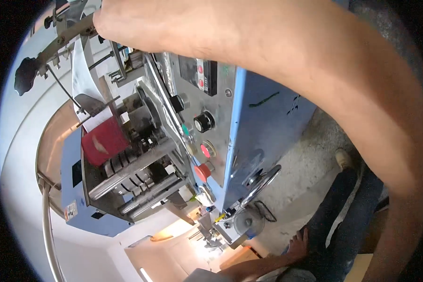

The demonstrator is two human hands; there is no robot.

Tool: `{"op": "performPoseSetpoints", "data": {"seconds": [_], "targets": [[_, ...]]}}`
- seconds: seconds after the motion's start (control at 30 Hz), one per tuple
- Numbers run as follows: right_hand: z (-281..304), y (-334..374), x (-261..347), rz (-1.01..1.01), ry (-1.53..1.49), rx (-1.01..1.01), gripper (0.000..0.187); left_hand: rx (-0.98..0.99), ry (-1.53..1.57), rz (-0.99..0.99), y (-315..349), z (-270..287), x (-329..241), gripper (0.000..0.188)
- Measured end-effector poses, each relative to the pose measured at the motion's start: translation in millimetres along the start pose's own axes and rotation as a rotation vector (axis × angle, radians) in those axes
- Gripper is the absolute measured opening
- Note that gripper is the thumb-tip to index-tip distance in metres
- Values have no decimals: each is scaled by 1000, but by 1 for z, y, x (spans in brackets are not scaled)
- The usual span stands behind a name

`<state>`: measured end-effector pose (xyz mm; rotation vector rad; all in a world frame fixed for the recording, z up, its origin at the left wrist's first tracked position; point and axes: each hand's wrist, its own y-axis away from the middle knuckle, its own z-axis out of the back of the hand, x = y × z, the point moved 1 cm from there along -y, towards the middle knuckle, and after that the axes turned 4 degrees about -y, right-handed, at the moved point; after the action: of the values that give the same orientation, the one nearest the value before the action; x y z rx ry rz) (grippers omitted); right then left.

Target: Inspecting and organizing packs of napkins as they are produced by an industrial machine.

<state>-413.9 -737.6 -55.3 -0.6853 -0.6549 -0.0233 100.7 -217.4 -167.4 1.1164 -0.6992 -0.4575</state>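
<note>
My right forearm (286, 51) sweeps from the lower right edge across the top, very close to view. Only the near end of my right hand (110, 23) shows at the upper left, beside a metal bar with a black knob (26, 75); its fingers are hidden. Below that lies a blue-sided roller machine (98, 216), where a white strip (83, 75) runs down toward a dark red block (104, 142) above steel rollers (131, 174). My left hand (297, 245) rests on my dark-trousered thigh, fingers apart, holding nothing.
The machine's metal control panel (221, 113) carries a black dial (203, 122), red buttons and a red mushroom button (202, 172). A handwheel (263, 185) juts from its blue side. Concrete floor (305, 155) lies to the right, with a shoe (344, 159) on it. A clear round container (249, 222) stands beyond.
</note>
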Motion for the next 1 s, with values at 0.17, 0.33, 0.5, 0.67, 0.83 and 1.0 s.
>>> {"op": "performPoseSetpoints", "data": {"seconds": [0.17,0.33,0.5,0.67,0.83,1.0], "targets": [[3,1,-6,-23,-1,-13,28,9,-4,-56,-2,12,-4,107],[-5,-8,6,-32,-75,-66,27,-53,-22,5,-2,15,1,113],[-10,-7,-4,-70,-60,-54,26,22,-17,-76,2,46,-8,117],[-25,-10,3,-78,-136,-99,25,31,21,-24,1,52,-5,118],[-32,-14,9,-88,-169,-123,24,4,51,-3,-1,39,-6,115],[-34,-21,7,-74,-189,-152,23,-14,85,-7,-4,18,-10,109]]}}
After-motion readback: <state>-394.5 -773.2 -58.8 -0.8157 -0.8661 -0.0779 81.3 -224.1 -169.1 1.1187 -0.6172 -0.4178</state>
